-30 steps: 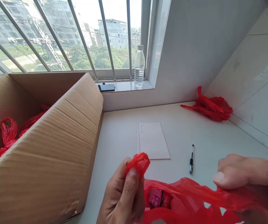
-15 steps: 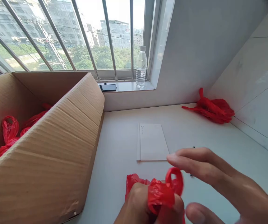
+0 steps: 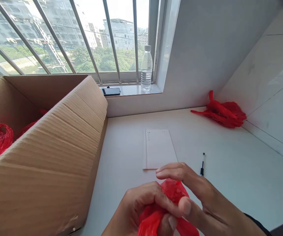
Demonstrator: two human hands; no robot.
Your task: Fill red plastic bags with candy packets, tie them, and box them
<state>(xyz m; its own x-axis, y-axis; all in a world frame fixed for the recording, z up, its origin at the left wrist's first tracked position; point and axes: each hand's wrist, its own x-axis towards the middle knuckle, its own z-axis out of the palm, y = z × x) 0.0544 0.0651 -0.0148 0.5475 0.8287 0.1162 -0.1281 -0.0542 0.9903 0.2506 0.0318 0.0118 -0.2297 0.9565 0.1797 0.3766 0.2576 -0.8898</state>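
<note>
Low in the view, my left hand (image 3: pixel 145 201) is wrapped round a crumpled red plastic bag (image 3: pixel 173 191). Parts of the bag bulge out above the fingers and below the thumb; the rest is hidden by my hands. Just to the right hovers my right hand (image 3: pixel 198 196), fingers stretched out over the top of the bag and thumb beside my left fingers. Whether that thumb touches them I cannot tell. Beyond my hands a white notebook (image 3: pixel 160 147) lies flat on the white table (image 3: pixel 121 147).
A tall cardboard box (image 3: pixel 57 154) on the left contains red plastic bags (image 3: pixel 3 137). More red bags (image 3: pixel 226 113) lie in the far right corner. A black-capped pen (image 3: pixel 202 165) rests right of the notebook. On the windowsill are a phone (image 3: pixel 111 91) and a water bottle (image 3: pixel 146 70).
My right hand has moved left, close over the bag. My left hand has turned; the small red loop that stood above its fingers no longer shows. The pen is now more visible.
</note>
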